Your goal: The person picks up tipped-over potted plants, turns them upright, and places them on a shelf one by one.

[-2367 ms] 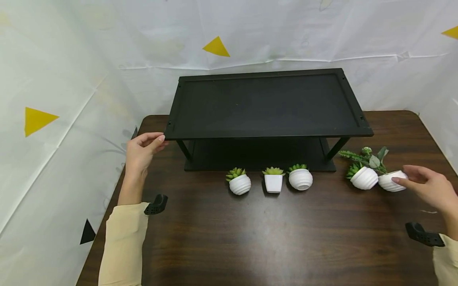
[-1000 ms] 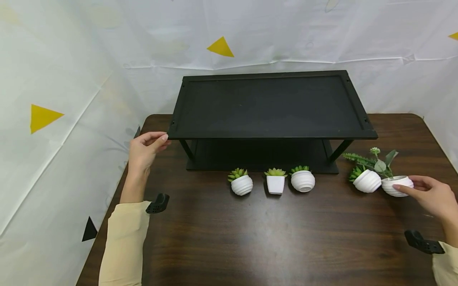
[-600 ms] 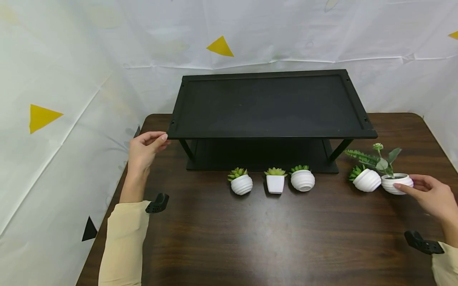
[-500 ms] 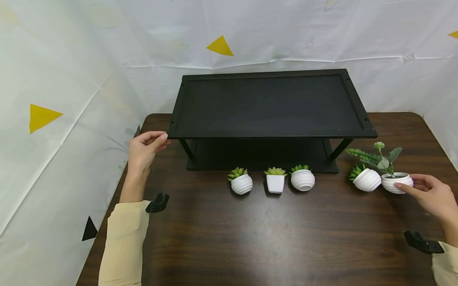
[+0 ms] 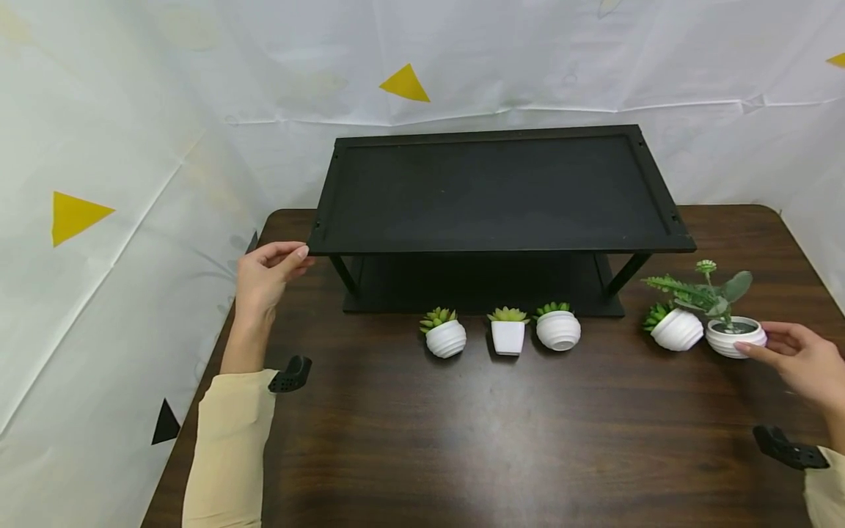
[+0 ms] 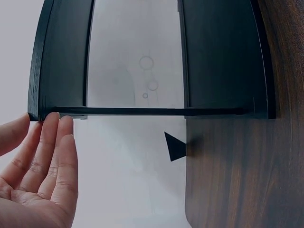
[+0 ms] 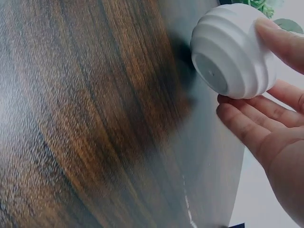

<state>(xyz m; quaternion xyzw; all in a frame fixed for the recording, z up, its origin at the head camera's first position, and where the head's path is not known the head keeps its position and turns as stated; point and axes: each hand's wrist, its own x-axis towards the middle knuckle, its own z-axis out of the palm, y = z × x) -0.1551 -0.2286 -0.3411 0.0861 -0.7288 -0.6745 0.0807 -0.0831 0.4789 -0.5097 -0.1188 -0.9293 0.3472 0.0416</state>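
My right hand (image 5: 803, 359) pinches a round ribbed white pot (image 5: 721, 342) between thumb and fingers at the table's right side. Green artificial leaves (image 5: 716, 298) and a small pale flower rise from it. In the right wrist view the pot (image 7: 232, 52) shows its grey underside over the wood. A tilted white pot with a succulent (image 5: 678, 330) lies close to its left. Over at the left, my left hand (image 5: 264, 279) holds the front left corner of a black two-tier shelf (image 5: 502, 194). Thumb and fingertips meet that corner in the left wrist view, the fingers (image 6: 40, 161) fairly straight.
A succulent in a ribbed pot (image 5: 446, 339), one in a square pot (image 5: 507, 338) and another ribbed one (image 5: 558, 331) lie in a row before the shelf. Beneath everything is the dark wooden table (image 5: 462, 440). White sheeting (image 5: 528, 59) stands behind and at the sides.
The leafy pot has turned in my right hand, from leaning over to more upright, and shifted slightly right. Its leaves now stand higher. My left hand keeps to the shelf corner.
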